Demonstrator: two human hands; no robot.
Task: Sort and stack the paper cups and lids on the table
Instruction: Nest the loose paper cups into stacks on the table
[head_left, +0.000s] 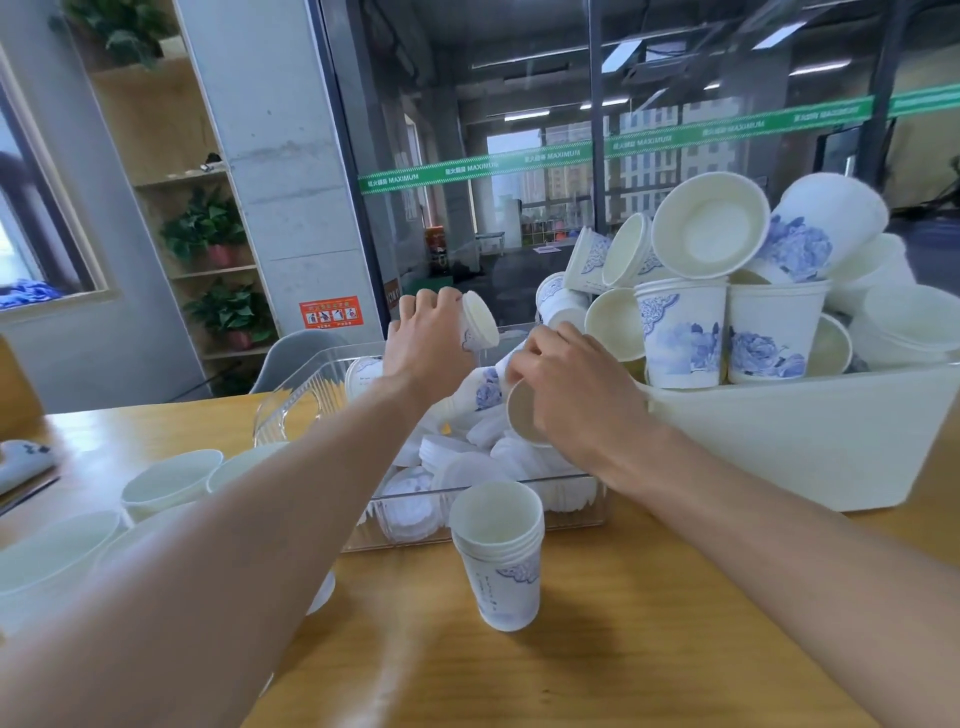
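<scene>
Paper bowls (171, 480): a cluster of white bowls at 8 o'clock on the table (623, 649), partly hidden behind the left forearm.
Clear bin (306, 395): a transparent box at the centre of the table, holding a jumble of white lids (457, 462) and some cups lying on their sides.
Left hand (423, 338): raised over the far side of the clear bin at about 12 o'clock, fingers curled round a tilted small cup (478, 322) whose open mouth faces right.
Cup stack (498, 551): several nested cups with a blue print, standing upright on the table at 6 o'clock, just in front of the clear bin.
Right hand (576, 384): over the right part of the clear bin, just beside the left hand, fingers closed round a lying cup (522, 410) with its mouth turned toward the camera; a blue-flowered cup (485, 389) lies just left of it.
White tub (805, 441): at 3 o'clock on the table, touching the clear bin's right side.
Cup heap (727, 291): blue-flowered cups and white bowls piled high in the white tub, some upright, some tipped over.
</scene>
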